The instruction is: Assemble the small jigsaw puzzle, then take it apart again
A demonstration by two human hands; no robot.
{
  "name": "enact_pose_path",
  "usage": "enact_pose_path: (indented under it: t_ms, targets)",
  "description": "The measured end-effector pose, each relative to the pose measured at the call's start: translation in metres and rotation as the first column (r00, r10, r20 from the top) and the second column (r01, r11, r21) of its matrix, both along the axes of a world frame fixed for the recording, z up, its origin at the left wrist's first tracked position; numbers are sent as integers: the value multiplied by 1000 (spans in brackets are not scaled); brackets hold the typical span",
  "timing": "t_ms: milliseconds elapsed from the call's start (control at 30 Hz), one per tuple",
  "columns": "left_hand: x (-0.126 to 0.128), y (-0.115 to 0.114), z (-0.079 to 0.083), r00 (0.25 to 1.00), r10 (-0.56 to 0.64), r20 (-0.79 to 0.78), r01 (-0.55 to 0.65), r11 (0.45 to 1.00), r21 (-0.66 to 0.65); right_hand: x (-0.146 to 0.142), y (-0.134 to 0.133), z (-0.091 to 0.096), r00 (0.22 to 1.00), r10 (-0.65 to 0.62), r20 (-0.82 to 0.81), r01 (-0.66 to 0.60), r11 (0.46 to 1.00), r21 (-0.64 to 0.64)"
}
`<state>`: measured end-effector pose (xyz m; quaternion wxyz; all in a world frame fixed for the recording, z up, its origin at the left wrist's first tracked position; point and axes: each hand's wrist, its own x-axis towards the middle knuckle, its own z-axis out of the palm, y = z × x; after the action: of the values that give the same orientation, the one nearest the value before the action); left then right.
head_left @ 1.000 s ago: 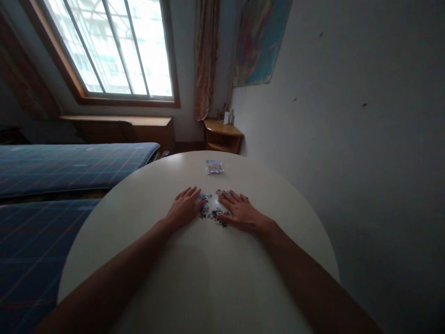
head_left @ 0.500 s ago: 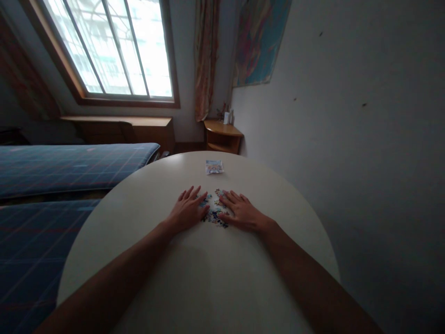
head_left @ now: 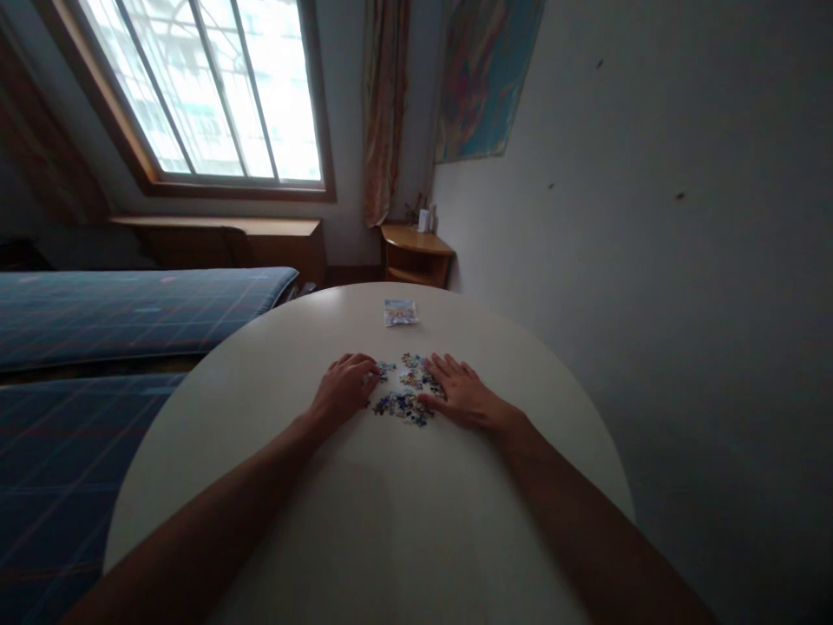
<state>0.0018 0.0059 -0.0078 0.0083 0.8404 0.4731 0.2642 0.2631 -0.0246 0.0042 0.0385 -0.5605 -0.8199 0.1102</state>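
Observation:
Small multicoloured jigsaw pieces lie in loose clusters on the round white table. At the left edge of the clusters is my left hand, palm down, its fingers bent and their tips beside the pieces; it does not appear to hold any. My right hand rests flat at the right edge with fingers stretched out, its fingers and thumb touching pieces and covering some of them. Beyond the pieces lies a small flat picture packet.
To the left stands a bed with a blue checked mattress. A wooden corner shelf holds small items behind the table. A wall runs close along the right side. A desk stands under the window.
My left hand has drawn back slightly left and its fingers have gone from spread to bent. My right hand has slid a little right. More pieces now show between them.

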Motion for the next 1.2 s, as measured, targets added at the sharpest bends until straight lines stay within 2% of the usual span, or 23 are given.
enact_pose_path:
  t_ms: [233, 400, 567, 700, 867, 933, 1067, 1200]
  targets:
    - [3, 2, 8, 1000, 23, -4, -23, 999, 38, -11, -4, 0, 997, 76, -12, -76, 997, 34]
    - [12, -7, 9, 994, -106, -40, 107, 994, 33, -14, -4, 0, 995, 97, -15, -96, 994, 52]
    - [13, -9, 5, 982, -183, -48, 183, 983, -15, -10, -2, -3, 999, 49, -8, -49, 998, 44]
    - [7, -4, 4, 989, -145, -17, 144, 989, -35, -10, -1, -2, 998, 61, -15, -60, 995, 84]
    - [5, -1, 4, 998, -68, 7, 68, 996, -60, -20, -7, 7, 968, 249, -28, -244, 963, 116]
    - [4, -1, 4, 999, -33, 14, 34, 997, -67, -24, -9, 9, 960, 278, -23, -275, 956, 101]
    - [1, -1, 3, 999, 17, 32, -15, 998, -67, -21, -9, 9, 974, 228, -19, -226, 971, 73]
    - [-1, 1, 2, 999, -23, 44, 26, 997, -68, -17, -8, 8, 980, 198, -28, -195, 977, 85]
